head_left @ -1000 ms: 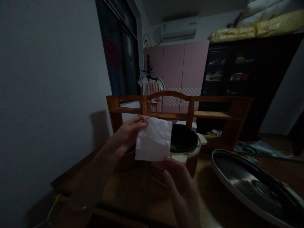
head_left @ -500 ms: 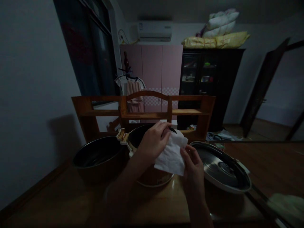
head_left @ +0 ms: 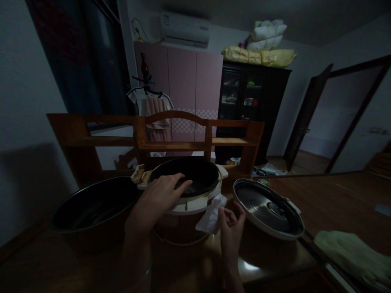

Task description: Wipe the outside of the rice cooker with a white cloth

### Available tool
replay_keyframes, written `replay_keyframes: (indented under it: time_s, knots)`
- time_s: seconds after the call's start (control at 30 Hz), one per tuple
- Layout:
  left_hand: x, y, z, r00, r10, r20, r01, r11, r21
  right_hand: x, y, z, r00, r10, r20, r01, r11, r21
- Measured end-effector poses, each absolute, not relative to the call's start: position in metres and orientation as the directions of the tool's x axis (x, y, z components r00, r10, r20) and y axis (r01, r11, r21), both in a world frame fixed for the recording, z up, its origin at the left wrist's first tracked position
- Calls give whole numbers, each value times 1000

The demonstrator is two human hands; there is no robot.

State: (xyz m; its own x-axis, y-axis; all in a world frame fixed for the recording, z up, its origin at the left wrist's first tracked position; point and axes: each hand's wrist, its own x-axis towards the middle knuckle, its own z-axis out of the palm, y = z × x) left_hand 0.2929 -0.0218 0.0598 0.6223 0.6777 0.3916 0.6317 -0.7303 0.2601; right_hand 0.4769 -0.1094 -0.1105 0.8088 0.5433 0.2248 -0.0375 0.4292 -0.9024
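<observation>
My right hand (head_left: 231,228) pinches a crumpled white tissue (head_left: 211,215) by its edge, in front of the rice cooker's right side. Over the near left rim of the rice cooker (head_left: 195,205) is my left hand (head_left: 159,197), its thumb and fingers apart with nothing between them. I cannot tell whether it touches the rim. The cooker stands uncovered, dark inside. Left of it sits a black inner pot (head_left: 99,203). A round lid (head_left: 269,209) with a metal inner plate lies to the right, its inside facing up.
All these stand on a glossy wooden desk (head_left: 171,272). A low wooden shelf rack (head_left: 174,145) rises along its far edge. A pale green cloth (head_left: 351,252) lies at the right. Behind are a pink wardrobe (head_left: 183,81) and a dark cabinet (head_left: 253,89).
My left hand has let go of the tissue and moved left to the cooker's rim. The tissue now hangs from my right hand, lower and more crumpled. The view has turned slightly right.
</observation>
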Motion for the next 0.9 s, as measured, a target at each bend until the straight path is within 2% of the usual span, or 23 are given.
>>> replay_keyframes:
  time_s: [0.1, 0.17, 0.23, 0.3, 0.4, 0.5, 0.6, 0.67, 0.8, 0.9]
  knots:
    - [296, -18, 63, 618, 703, 352, 630, -711, 312, 472, -106, -109, 827, 421, 373, 247, 323, -914]
    - [298, -19, 64, 653, 683, 326, 606, -730, 316, 471, -104, -104, 788, 340, 514, 467, 215, -858]
    - [300, -20, 63, 701, 638, 319, 557, -769, 313, 470, -104, -99, 729, 326, 601, 578, 176, -797]
    - [303, -19, 61, 740, 593, 319, 505, -802, 319, 467, -105, -97, 704, 362, 611, 565, 235, -791]
    - [309, -14, 55, 809, 506, 299, 423, -855, 302, 455, -108, -103, 706, 442, 554, 432, 351, -831]
    - [320, -4, 49, 879, 400, 260, 325, -901, 288, 435, -111, -118, 694, 531, 487, 351, 342, -872]
    - [329, 5, 45, 891, 382, 244, 305, -904, 301, 421, -111, -131, 659, 583, 474, 364, 305, -880]
    - [331, 10, 44, 896, 360, 260, 299, -922, 246, 418, -109, -137, 643, 612, 460, 348, 302, -888]
    - [330, 16, 40, 932, 236, 275, 237, -971, 30, 434, -102, -136, 662, 618, 425, 263, 340, -903]
    - [329, 18, 38, 932, 219, 288, 227, -974, 5, 459, -93, -119, 677, 596, 431, 256, 359, -898]
